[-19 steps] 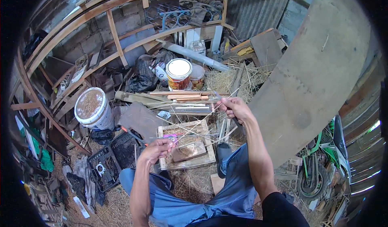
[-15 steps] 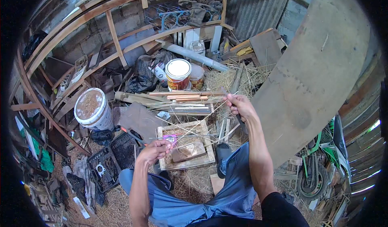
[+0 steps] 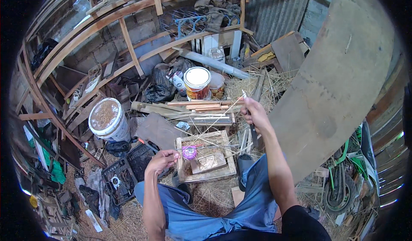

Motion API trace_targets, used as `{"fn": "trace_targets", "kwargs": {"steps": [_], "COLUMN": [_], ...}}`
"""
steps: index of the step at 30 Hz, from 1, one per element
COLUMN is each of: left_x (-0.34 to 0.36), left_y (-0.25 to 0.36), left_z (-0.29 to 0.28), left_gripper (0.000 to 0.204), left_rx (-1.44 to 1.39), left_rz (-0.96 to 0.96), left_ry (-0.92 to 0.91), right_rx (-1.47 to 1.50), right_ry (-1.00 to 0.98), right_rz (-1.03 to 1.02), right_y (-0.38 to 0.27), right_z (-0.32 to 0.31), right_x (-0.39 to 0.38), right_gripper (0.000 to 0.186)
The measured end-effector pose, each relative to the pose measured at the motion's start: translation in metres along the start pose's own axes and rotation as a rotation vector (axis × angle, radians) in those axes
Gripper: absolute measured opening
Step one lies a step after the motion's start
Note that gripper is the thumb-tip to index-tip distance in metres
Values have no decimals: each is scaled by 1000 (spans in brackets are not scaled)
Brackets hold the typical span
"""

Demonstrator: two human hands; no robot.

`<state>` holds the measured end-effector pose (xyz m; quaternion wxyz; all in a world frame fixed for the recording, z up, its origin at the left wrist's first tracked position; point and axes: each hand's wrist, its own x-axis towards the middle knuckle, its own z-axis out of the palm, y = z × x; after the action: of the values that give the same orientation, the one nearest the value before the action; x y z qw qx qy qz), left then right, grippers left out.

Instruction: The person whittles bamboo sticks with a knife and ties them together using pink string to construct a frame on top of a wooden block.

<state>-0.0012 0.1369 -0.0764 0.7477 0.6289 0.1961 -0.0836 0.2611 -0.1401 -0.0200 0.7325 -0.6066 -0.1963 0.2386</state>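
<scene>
Low at left, my left hand (image 3: 163, 160) is closed in a pinch on a thin pale strip (image 3: 219, 120), apparently split bamboo, which slants up toward my right hand. My right hand (image 3: 256, 113) is wrapped round a knife (image 3: 254, 136); its dark handle hangs below the fist, and the blade is hard to make out. The strip's upper end passes by the right fingers. Below and between the hands stands a shallow wooden box (image 3: 229, 170) with a wooden block (image 3: 208, 163) in it. A round purple item (image 3: 189, 152) lies beside the left fingertips.
Beyond the box lie wooden sticks and thin strips (image 3: 206, 106). Paint buckets (image 3: 197, 79) stand behind them, and a sawdust-topped white bucket (image 3: 109, 129) at left. A large board (image 3: 330, 91) leans at right. A black crate (image 3: 118, 183) sits beside my left knee.
My right hand has shifted slightly, with its wrist turned and the knife blade less visible. The left hand stays pinched near the box. The whole view has shifted a little.
</scene>
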Motion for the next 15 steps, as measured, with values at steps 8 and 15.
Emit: {"fn": "trace_targets", "kwargs": {"steps": [8,15], "left_x": [15,71], "left_y": [-5,17], "left_z": [-1,72], "left_gripper": [18,16], "left_rx": [160,568], "left_rz": [59,666], "left_ry": [0,291], "right_rx": [90,-335], "right_ry": [90,49], "right_rz": [-43,-67], "right_y": [8,71], "right_z": [11,78], "right_x": [4,-12], "right_gripper": [20,25]}}
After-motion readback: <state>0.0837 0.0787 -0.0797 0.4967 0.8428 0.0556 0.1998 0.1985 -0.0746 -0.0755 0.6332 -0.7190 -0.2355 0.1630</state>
